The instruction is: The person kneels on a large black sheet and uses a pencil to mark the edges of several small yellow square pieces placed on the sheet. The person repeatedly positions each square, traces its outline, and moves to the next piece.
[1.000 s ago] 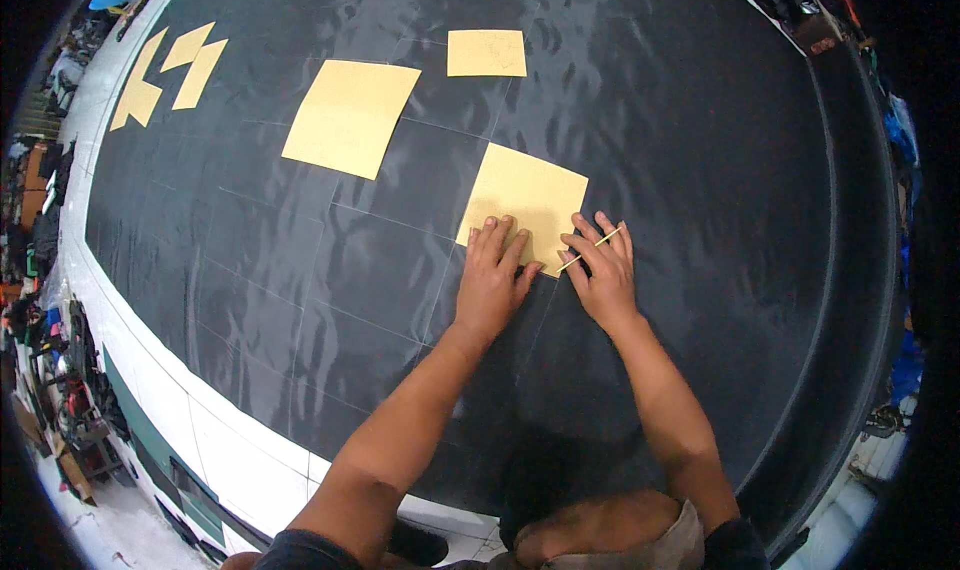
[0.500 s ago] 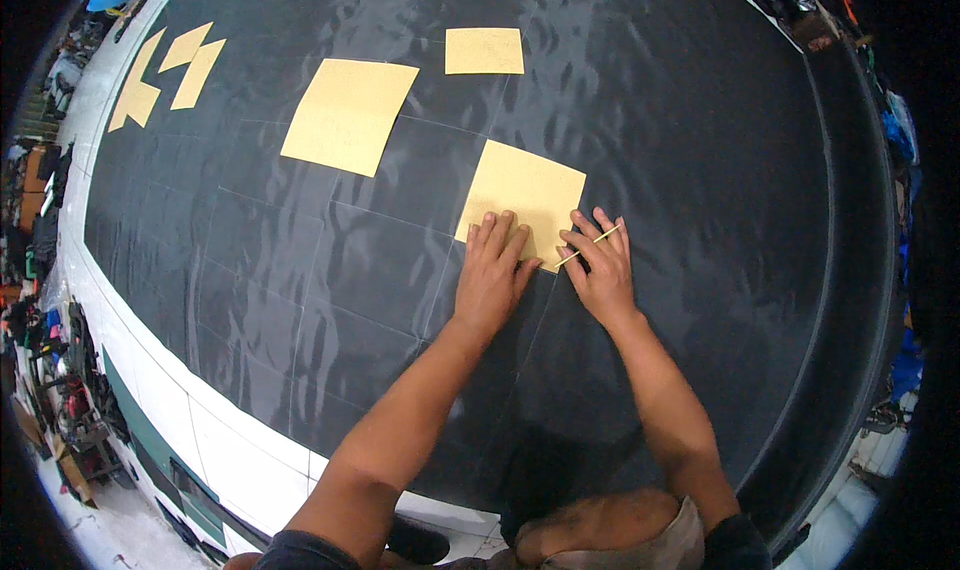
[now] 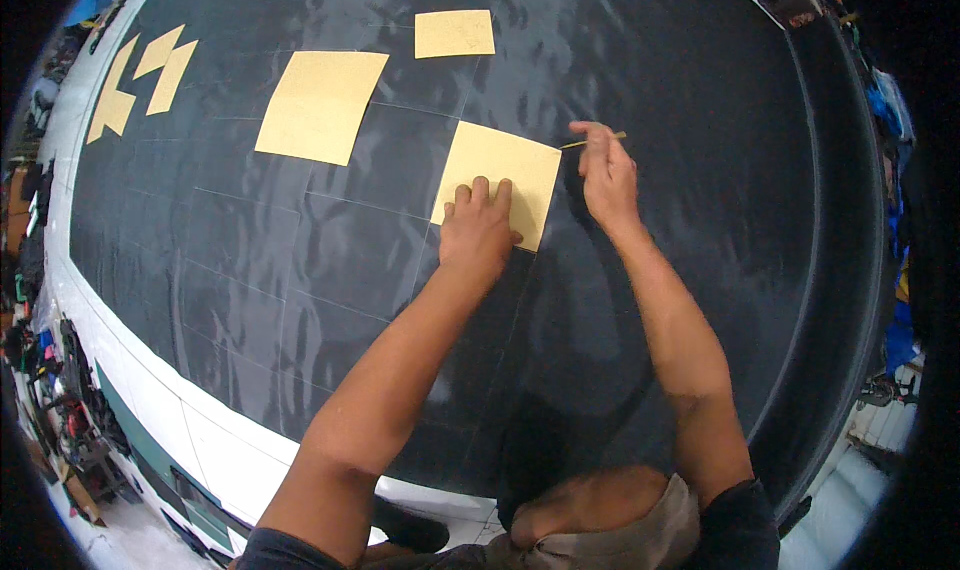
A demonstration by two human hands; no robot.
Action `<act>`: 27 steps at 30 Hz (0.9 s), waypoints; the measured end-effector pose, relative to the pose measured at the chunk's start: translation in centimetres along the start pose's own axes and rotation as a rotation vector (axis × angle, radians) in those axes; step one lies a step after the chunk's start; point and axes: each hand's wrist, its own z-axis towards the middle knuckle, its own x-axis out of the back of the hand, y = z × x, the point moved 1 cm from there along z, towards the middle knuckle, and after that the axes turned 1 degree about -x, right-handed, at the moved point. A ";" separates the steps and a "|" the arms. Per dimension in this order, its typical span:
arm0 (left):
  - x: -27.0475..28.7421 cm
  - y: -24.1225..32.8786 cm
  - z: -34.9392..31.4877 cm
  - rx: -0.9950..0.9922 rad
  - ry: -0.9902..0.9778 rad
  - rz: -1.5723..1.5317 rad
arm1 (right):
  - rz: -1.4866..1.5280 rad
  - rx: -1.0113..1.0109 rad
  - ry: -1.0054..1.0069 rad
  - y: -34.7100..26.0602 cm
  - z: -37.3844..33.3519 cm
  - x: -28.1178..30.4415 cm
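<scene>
My left hand (image 3: 477, 232) lies with spread fingers on a yellow four-sided card template (image 3: 530, 175), pressing it against dark sheet material (image 3: 660, 320). In my right hand (image 3: 608, 175) is a thin yellow pencil (image 3: 592, 142), its tip at the template's far right corner. Thin pale lines mark the sheet to the left of the template and run down from its near corner. A larger yellow template (image 3: 322, 108) lies apart to the left, and a small rectangular one (image 3: 455, 35) lies farther back.
Narrow angular yellow templates (image 3: 172, 75) lie at the far left. The dark sheet covers a broad white table (image 3: 230, 415), whose edge curves along the left. A thick dark fold or roll (image 3: 845, 270) borders the right side. Cluttered goods (image 3: 75, 400) stand beyond the left edge.
My right hand has moved away from the template's near edge to its far right corner, taking the pencil along. My left hand stays on the template. The whole view has shifted slightly.
</scene>
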 end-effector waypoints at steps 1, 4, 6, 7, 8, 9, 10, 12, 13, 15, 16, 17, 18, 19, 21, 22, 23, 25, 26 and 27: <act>0.1 0.2 0.1 -0.011 0.025 0.033 | -0.015 0.032 -0.010 0.1 1.1 -0.5; 0.4 0.3 0.6 -0.013 0.038 0.104 | 0.044 0.172 -0.137 0.0 3.5 -3.9; 0.5 0.1 1.1 0.014 -0.051 0.092 | 0.073 0.172 -0.227 -1.1 3.8 -5.8; 0.5 0.1 1.2 0.014 -0.047 0.103 | 0.076 0.120 -0.278 -1.5 4.0 -6.5; 0.4 0.2 1.2 0.013 -0.045 0.113 | 0.079 0.066 -0.328 -2.0 4.1 -6.9; 0.4 0.3 1.2 0.010 -0.043 0.123 | 0.079 0.104 -0.295 -2.1 4.5 -7.4; 0.4 0.2 1.3 0.004 -0.039 0.128 | 0.059 0.113 -0.300 -2.4 4.8 -7.7; 0.4 0.1 1.3 -0.004 -0.032 0.137 | 0.021 0.133 -0.316 -3.0 5.2 -8.3; 0.4 0.1 1.4 0.004 -0.059 0.138 | 0.009 0.141 -0.323 -3.2 5.2 -8.7; 0.6 0.4 1.6 0.014 -0.115 0.135 | -0.022 0.154 -0.335 -3.2 5.3 -9.2; 0.7 0.4 1.7 0.007 -0.110 0.139 | -0.035 0.173 -0.331 -3.2 5.3 -9.2; 0.7 0.5 1.6 0.001 -0.107 0.143 | -0.047 0.192 -0.328 -3.1 5.2 -9.1; 0.7 0.5 1.6 -0.004 -0.103 0.147 | -0.058 0.210 -0.324 -3.1 5.1 -9.1; 0.7 0.5 1.5 -0.012 -0.080 0.152 | -0.071 0.234 -0.317 -3.1 5.1 -9.2; 0.7 0.4 1.5 -0.029 -0.033 0.163 | -0.095 0.282 -0.301 -3.3 5.1 -9.4; 0.6 0.4 1.5 -0.027 -0.036 0.171 | -0.093 0.271 -0.297 -3.3 5.1 -9.4; 0.6 0.4 1.5 -0.026 -0.038 0.178 | -0.094 0.258 -0.291 -3.4 5.0 -9.2; 0.5 0.5 1.7 -0.023 -0.039 0.187 | -0.105 0.247 -0.297 -3.6 5.0 -9.0; 0.5 0.6 1.7 -0.017 -0.038 0.191 | -0.114 0.249 -0.311 -3.7 5.0 -9.0; 0.5 0.6 1.7 -0.012 -0.037 0.194 | -0.123 0.251 -0.324 -3.7 4.9 -9.0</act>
